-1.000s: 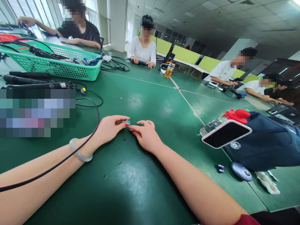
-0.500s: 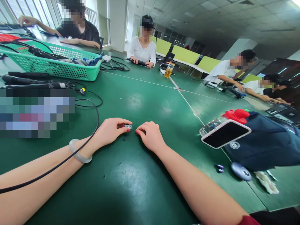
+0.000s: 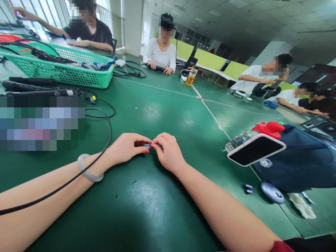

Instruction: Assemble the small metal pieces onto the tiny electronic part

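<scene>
Between thumb and fingertips, my left hand (image 3: 128, 148) pinches a small silvery-blue piece (image 3: 147, 146) with a fine pattern, too small to identify. My right hand (image 3: 169, 152) is closed in a pinch at the piece's right side, its fingertips against or very near it. Anything between those right fingertips is hidden. Both hands are low over the green tabletop (image 3: 157, 203). A black cable (image 3: 78, 174) crosses my left forearm, near a pale bangle (image 3: 88, 168).
On the left stand a green basket (image 3: 78, 75) of cables and tools and some black rods (image 3: 39, 91). To the right are a phone (image 3: 257, 149), a dark bag (image 3: 296, 161), a purple oval case (image 3: 272, 193) and a crumpled tissue (image 3: 301, 205). Several people sit around the table.
My left hand has shifted slightly right with the small piece, so the fingertips of both hands now meet around it. A co-worker at far right has raised their hands.
</scene>
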The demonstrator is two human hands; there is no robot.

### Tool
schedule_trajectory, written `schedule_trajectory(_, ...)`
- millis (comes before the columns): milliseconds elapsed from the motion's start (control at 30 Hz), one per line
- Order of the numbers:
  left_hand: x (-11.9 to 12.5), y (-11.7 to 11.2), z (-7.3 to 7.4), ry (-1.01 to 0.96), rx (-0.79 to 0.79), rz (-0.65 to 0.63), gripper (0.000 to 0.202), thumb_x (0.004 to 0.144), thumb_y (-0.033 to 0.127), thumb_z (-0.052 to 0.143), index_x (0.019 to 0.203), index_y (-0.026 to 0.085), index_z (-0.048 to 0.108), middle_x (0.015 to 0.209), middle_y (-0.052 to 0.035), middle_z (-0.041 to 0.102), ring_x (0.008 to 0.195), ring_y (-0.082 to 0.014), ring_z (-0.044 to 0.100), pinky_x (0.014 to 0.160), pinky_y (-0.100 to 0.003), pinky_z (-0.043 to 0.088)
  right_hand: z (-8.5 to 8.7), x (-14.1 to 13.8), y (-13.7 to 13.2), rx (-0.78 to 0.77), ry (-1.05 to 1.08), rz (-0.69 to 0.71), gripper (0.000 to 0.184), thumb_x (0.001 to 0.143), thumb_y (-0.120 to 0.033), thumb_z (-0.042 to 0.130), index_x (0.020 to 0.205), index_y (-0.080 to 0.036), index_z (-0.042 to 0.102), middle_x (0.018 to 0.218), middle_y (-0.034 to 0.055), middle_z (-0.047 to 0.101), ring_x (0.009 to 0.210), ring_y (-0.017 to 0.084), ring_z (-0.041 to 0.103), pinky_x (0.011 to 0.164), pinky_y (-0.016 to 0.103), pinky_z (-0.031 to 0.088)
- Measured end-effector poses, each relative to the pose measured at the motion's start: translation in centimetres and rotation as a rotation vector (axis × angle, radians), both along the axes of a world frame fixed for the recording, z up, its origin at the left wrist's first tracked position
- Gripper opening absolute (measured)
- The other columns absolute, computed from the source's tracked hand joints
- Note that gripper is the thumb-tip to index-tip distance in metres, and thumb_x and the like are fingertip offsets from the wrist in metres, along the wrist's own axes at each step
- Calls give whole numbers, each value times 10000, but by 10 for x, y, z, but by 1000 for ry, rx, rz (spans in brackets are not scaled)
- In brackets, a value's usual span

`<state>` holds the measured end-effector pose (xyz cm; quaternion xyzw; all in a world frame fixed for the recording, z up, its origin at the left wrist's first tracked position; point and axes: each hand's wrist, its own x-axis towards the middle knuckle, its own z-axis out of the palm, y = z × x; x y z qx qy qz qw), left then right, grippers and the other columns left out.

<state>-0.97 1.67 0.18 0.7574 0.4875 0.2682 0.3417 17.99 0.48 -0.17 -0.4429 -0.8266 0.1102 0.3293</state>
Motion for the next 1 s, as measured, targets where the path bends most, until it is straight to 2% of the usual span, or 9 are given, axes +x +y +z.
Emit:
schedule_trajectory(300, 1, -1, 1, -118, -46, -29, 351, 707, 342, 691, 1043, 241, 699, 917, 13, 728, 842, -170, 651, 810, -277, 501, 0, 0, -1, 77, 30, 35, 101, 876, -218, 595, 809, -207, 669, 846, 17, 647, 858, 152, 581, 836, 322, 397)
schedule_trajectory(500, 1, 1, 3, -98, 3, 80, 320, 743, 365, 649, 1028, 230, 701, 916, -5, 727, 817, -174, 642, 795, -293, 501, -1, 3, -1, 112, 60, 18, 140, 895, -205, 549, 862, -207, 685, 874, 30, 664, 876, 157, 593, 837, 323, 419)
schedule_trajectory(633, 0, 5, -1, -201, -39, 121, 342, 759, 378, 627, 1055, 217, 683, 988, -25, 727, 867, -183, 659, 833, -306, 503, -1, 3, -1, 82, 52, 27, 142, 896, -223, 554, 870, -217, 693, 877, 29, 664, 879, 155, 593, 848, 324, 425)
schedule_trajectory(767, -2, 9, -6, -264, -28, 173, 349, 776, 409, 606, 1050, 204, 677, 1020, -46, 722, 916, -195, 663, 866, -322, 501, -3, -1, -3, 43, -86, 113, 146, 875, -300, 606, 944, -228, 713, 951, 41, 667, 920, 170, 567, 867, 341, 414)
schedule_trajectory(900, -3, 9, -6, -258, -29, 193, 342, 768, 393, 604, 1039, 198, 675, 1012, -49, 723, 904, -195, 664, 843, -320, 511, -6, -8, -5, 48, -266, 199, 282, 871, -343, 613, 1132, -252, 674, 1077, 54, 655, 964, 189, 521, 872, 366, 388)
schedule_trajectory(1000, -1, 7, -3, -229, -31, 174, 342, 766, 400, 608, 1033, 196, 675, 990, -42, 726, 876, -189, 664, 834, -317, 511, -8, -12, -5, 58, -296, 225, 193, 889, -310, 591, 1033, -280, 715, 1032, 29, 673, 949, 181, 513, 836, 361, 374)
